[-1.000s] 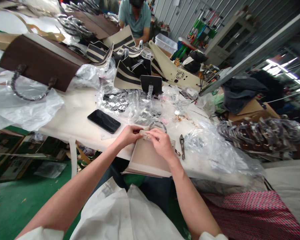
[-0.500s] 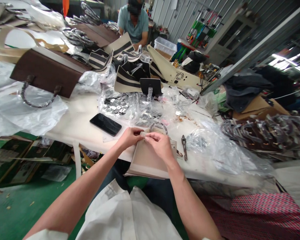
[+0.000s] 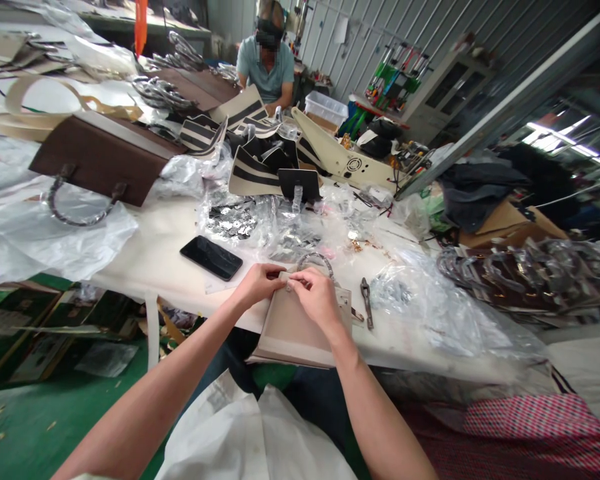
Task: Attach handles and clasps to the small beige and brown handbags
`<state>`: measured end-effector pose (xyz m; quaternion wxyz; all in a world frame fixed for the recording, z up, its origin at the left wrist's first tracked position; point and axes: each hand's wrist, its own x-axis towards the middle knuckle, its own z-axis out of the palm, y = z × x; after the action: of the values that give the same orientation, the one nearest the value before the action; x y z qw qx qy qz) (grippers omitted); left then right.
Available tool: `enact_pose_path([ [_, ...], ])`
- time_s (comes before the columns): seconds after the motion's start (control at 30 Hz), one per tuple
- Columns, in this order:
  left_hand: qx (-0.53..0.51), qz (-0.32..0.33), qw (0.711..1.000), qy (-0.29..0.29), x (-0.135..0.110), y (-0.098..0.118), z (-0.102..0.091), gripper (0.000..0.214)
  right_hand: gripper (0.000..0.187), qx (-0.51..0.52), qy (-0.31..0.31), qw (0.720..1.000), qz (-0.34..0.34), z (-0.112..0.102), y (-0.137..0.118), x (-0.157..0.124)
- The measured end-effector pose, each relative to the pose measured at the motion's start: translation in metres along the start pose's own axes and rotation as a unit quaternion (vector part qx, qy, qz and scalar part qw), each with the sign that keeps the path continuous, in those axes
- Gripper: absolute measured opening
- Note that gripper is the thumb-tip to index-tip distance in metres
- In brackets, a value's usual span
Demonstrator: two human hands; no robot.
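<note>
A small beige handbag (image 3: 290, 327) lies flat at the near edge of the white table (image 3: 155, 247), its wrapped round handle (image 3: 316, 259) pointing away from me. My left hand (image 3: 259, 283) pinches the bag's top edge on the left. My right hand (image 3: 316, 297) is closed on the same top edge, fingers curled over the spot where the handle joins. Fingertips of both hands nearly meet. What sits between them is too small to name.
A black phone (image 3: 211, 257) lies left of my hands, pliers (image 3: 365, 303) to the right. Crinkled plastic bags (image 3: 280, 220) with hardware cover the middle. A brown handbag (image 3: 100, 160) rests far left, wrapped handles (image 3: 525, 273) pile at right. A person in a teal shirt (image 3: 266, 63) sits beyond.
The view has tilted up a little. My hands stay on the bag's top edge, fingers shifting slightly closer together.
</note>
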<state>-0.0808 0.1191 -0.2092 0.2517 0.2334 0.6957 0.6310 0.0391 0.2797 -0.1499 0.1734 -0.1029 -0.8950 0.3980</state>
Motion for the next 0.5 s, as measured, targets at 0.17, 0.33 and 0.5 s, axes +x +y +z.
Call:
enact_pose_path([
  [0.17, -0.009, -0.007, 1.0, 0.003, -0.0005, 0.0019, -0.0005, 0.046, 0.009, -0.01, -0.007, 1.0, -0.008, 0.0015, -0.001, 0.0003],
  [0.33, -0.009, -0.009, 1.0, -0.001, -0.0001, 0.0016, -0.0016, 0.049, 0.009, -0.019, -0.003, 0.999, -0.026, 0.0024, -0.0038, -0.0027],
  [0.5, -0.021, -0.021, 1.0, -0.002, -0.0007, 0.0026, -0.003, 0.052, 0.012, -0.036, -0.008, 0.999, -0.032, 0.0052, -0.0057, -0.0048],
])
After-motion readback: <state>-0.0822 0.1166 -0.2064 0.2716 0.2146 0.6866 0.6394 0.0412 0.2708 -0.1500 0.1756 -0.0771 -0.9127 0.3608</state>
